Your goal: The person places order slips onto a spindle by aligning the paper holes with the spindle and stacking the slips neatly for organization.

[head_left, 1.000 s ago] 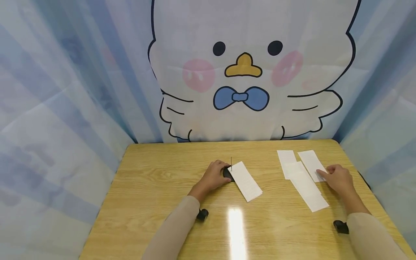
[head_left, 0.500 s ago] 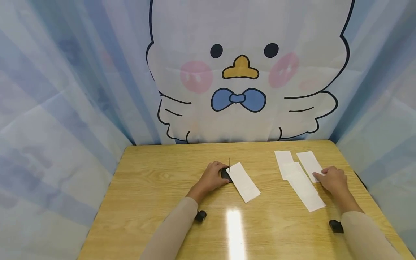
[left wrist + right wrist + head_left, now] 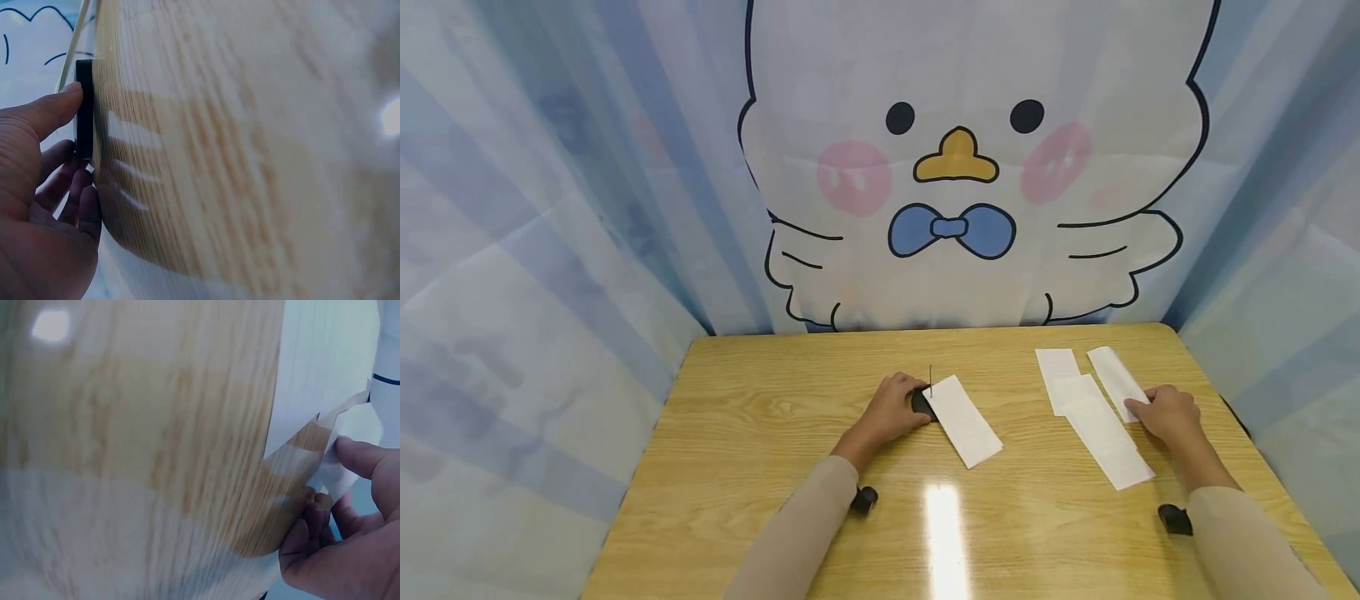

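Observation:
My left hand [image 3: 891, 410] grips the black base of a paper spike [image 3: 922, 403], its thin needle standing upright. In the left wrist view the thumb lies along the top of the base [image 3: 84, 112] and the fingers curl below. White paper slips [image 3: 966, 425] sit at the needle, which shows at their top left corner. At the right, my right hand [image 3: 1165, 412] pinches a single white paper slip [image 3: 1116, 383] by its near right edge. That slip bends up along its length. In the right wrist view the thumb presses on the bent slip [image 3: 356, 431].
Several overlapping white slips [image 3: 1101, 433] lie on the wooden table [image 3: 760, 450] just left of the right hand. A curtain with a cartoon bird [image 3: 955, 283] hangs behind the table's back edge. Black wrist cameras [image 3: 865, 500] are worn at both wrists.
My right hand has shifted slightly left, and the slip under it has gone from flat to bent up. The left hand keeps its grip on the spike's base. The head view has shifted slightly.

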Action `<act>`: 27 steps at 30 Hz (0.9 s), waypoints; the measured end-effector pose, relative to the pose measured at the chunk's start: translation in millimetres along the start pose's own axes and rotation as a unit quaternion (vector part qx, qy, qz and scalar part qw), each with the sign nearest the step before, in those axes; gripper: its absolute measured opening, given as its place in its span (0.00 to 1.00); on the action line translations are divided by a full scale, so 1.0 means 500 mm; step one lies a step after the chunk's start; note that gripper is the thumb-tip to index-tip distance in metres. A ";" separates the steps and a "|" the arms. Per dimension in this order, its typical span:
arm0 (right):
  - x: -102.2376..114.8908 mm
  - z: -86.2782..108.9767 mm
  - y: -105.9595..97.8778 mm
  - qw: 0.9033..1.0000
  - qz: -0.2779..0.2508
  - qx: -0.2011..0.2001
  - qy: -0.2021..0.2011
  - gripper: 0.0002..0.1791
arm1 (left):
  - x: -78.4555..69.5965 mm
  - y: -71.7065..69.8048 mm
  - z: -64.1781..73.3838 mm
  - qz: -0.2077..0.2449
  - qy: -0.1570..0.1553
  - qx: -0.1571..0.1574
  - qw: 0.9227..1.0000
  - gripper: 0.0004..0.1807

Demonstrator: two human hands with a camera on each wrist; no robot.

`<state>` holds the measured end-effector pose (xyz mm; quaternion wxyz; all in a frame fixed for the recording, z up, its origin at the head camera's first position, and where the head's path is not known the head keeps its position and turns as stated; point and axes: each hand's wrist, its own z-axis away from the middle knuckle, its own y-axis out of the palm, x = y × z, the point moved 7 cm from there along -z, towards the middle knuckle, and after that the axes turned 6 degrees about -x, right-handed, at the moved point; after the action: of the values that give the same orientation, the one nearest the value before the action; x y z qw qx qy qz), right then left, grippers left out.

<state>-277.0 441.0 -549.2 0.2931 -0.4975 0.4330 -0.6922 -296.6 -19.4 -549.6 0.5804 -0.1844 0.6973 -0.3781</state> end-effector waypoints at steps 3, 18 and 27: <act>0.000 -0.001 -0.001 0.999 -0.035 0.001 0.002 0.31 | 0.000 -0.001 -0.001 0.000 0.004 -0.002 1.000 0.31; -0.019 0.010 -0.022 0.995 -0.096 -0.037 -0.009 0.32 | 0.003 0.006 0.002 -0.006 0.004 -0.006 1.000 0.32; -0.011 0.021 -0.042 0.991 -0.128 -0.035 -0.001 0.37 | 0.001 0.004 0.002 -0.001 -0.001 -0.004 1.000 0.32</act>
<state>-264.7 452.1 -531.7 0.1853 -0.5597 0.3891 -0.7078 -295.2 -19.0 -551.3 0.5796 -0.1879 0.6981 -0.3761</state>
